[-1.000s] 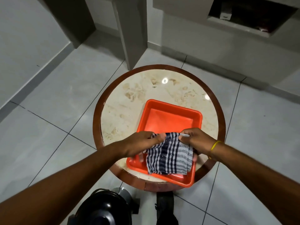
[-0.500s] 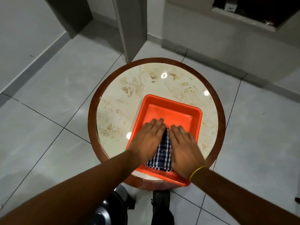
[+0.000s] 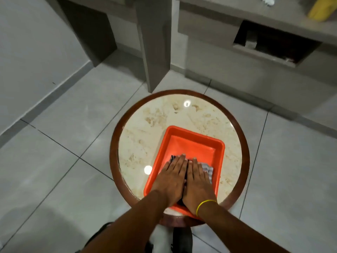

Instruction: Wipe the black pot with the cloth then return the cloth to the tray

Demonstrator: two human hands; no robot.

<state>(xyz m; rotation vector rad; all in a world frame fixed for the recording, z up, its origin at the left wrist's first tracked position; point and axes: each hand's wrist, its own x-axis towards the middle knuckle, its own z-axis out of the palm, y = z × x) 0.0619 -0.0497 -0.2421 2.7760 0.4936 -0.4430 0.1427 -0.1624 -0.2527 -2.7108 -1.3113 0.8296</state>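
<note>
The blue-and-white checked cloth [image 3: 207, 168] lies in the near half of the orange tray [image 3: 193, 133], which sits on the round marble table [image 3: 155, 123]. My left hand [image 3: 173, 179] and my right hand [image 3: 197, 182] rest flat on the cloth, side by side with palms down. They cover most of it, and only its edges show. Neither hand grips anything. The black pot [image 3: 100, 232] is on the floor below the table's near edge. Only a dark sliver of it shows beside my left forearm.
The table has a brown wooden rim [image 3: 114, 152] and stands on grey floor tiles. A grey pillar [image 3: 155, 52] and a counter with an open niche [image 3: 273, 46] stand behind it. A dark object [image 3: 182, 239] lies on the floor under the table's near edge.
One second ago both hands held the cloth up by its top edge over the tray. They then laid it down and now press flat on it. The view has tilted upward.
</note>
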